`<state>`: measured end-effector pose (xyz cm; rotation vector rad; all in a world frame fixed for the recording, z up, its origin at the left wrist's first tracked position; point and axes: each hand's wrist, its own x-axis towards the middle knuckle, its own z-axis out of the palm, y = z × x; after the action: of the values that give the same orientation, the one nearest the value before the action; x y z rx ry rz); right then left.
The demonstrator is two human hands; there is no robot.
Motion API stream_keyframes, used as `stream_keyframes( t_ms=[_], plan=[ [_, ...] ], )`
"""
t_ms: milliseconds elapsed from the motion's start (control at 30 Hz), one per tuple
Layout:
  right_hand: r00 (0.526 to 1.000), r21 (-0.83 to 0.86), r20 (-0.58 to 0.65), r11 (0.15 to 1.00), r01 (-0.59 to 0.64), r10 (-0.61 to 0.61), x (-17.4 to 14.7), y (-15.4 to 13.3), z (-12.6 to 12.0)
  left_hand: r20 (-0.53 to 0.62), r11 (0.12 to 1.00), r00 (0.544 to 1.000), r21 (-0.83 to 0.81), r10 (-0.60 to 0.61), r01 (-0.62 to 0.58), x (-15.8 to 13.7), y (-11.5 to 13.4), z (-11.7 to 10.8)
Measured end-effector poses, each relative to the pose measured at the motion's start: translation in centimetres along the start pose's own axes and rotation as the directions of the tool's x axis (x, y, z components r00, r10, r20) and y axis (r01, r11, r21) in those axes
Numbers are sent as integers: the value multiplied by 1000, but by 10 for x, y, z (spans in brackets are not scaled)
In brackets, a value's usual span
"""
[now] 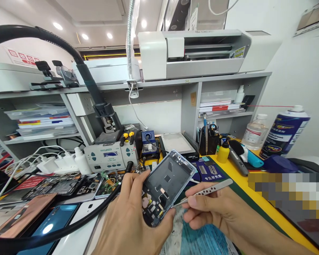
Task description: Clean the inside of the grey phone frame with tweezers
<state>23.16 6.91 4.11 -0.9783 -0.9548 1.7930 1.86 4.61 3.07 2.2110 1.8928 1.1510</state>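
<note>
A phone frame (167, 180), light blue at its rim and dark grey inside, is held tilted above the bench. My left hand (135, 212) grips it by its left and lower edges, thumb at the lower right. Small parts and pads show at the frame's lower end. Pinched in my right hand (204, 207) are metal tweezers (214, 187) with a row of holes. Their tip meets the frame's right edge near the lower corner, or lies very close to it. The left fingertips are partly hidden behind the frame.
A black hose (77, 226) curves across the left of the bench over several phones, including a blue phone (55, 221). A control unit (106, 156) stands behind. Toward the right are a yellow bottle (223, 153), a spray can (285, 131) and a clear bottle (255, 132).
</note>
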Motion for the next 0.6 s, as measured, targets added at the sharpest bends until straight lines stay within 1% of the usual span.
stream_keyframes(
  t_ms=[167, 400, 500, 600],
  plan=[
    [1000, -2, 11, 1000, 11, -11, 0, 2, 0, -47, 998, 998, 43, 44, -42, -1, 1, -1],
    [998, -57, 47, 997, 45, -42, -2, 0, -2, -51, 995, 996, 78, 70, -66, 2, 1, -2],
    [998, -72, 56, 997, 41, -37, -3, -4, -4, -64, 989, 993, 110, 104, -96, 2, -1, -4],
    [993, -106, 99, 991, 77, -67, -4, -7, -8, -91, 978, 984, 162, 150, -134, 2, -4, -5]
  ],
)
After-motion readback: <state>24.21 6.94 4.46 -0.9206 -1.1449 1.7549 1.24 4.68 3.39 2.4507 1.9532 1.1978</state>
